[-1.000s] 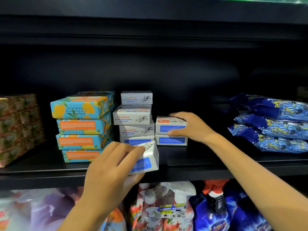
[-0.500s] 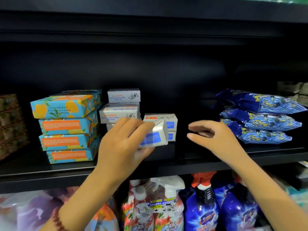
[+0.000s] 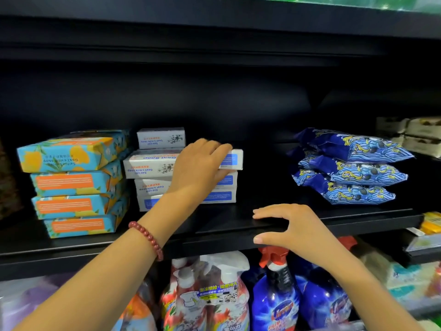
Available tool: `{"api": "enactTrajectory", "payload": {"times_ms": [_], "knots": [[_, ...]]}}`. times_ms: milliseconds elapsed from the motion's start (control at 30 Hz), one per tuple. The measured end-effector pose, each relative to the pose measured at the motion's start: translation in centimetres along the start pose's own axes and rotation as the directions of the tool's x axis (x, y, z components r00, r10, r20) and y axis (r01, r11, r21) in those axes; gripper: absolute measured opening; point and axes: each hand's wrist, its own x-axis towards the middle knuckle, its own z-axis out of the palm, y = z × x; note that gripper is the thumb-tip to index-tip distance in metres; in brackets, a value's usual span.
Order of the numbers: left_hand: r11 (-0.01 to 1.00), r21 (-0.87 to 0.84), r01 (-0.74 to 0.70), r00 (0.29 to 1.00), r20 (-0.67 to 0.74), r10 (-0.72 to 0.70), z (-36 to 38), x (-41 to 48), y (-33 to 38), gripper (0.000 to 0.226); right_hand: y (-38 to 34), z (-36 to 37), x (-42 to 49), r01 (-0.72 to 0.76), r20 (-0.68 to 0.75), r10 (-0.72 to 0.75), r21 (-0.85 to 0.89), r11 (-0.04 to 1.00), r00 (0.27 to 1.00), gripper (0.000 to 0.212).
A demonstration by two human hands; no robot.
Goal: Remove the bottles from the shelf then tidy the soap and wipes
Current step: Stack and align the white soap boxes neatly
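At your far left stand dark brown patterned boxes [image 3: 9, 182], mostly cut off. Far to your right, toward the back, you see pale boxes [image 3: 422, 134] stacked up. Yellow packs [image 3: 432, 222] sit lower at your right edge. A blurred purple bag [image 3: 23, 302] lies at bottom left.

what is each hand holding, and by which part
The left hand grips a white soap box by its left end, from above. The right hand holds nothing.
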Motion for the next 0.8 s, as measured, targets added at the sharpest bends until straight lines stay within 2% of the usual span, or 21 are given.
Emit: {"api": "enactTrajectory", "payload": {"times_ms": [200, 433, 700, 767, 800], "knots": [[0.996, 0.03, 0.087, 0.985, 0.146, -0.09, -0.3, -0.2, 0.6, 0.061, 0.2, 0.1, -0.1, 0.005, -0.016, -0.005, 0.019, 1.0, 1.0, 0.043], [0.988, -0.05, 0.148, 0.983, 0.114, -0.142, -0.1, -0.2, 0.8, 0.044, 0.3, 0.0, -0.1, 0.004, -0.012, -0.003, 0.038, 0.999, 1.0, 0.044], [0.973, -0.031, 0.227, 0.961, 0.17, -0.219, -0.1, -0.1, 0.7, 0.045, 0.1, 0.0, -0.2, -0.002, -0.012, 0.002, 0.032, 0.999, 1.0, 0.044], [0.979, -0.054, 0.194, 0.972, 0.143, -0.185, -0.7, -0.9, 0.9, 0.046, 0.1, 0.0, -0.3, 0.003, -0.004, -0.003, 0.035, 0.999, 1.0, 0.043], [0.985, -0.077, 0.154, 0.985, 0.086, -0.148, -1.1, -1.7, 0.9, 0.046, 0.0, -0.1, -0.3, 0.014, 0.006, -0.014, 0.033, 0.999, 1.0, 0.042]]}}
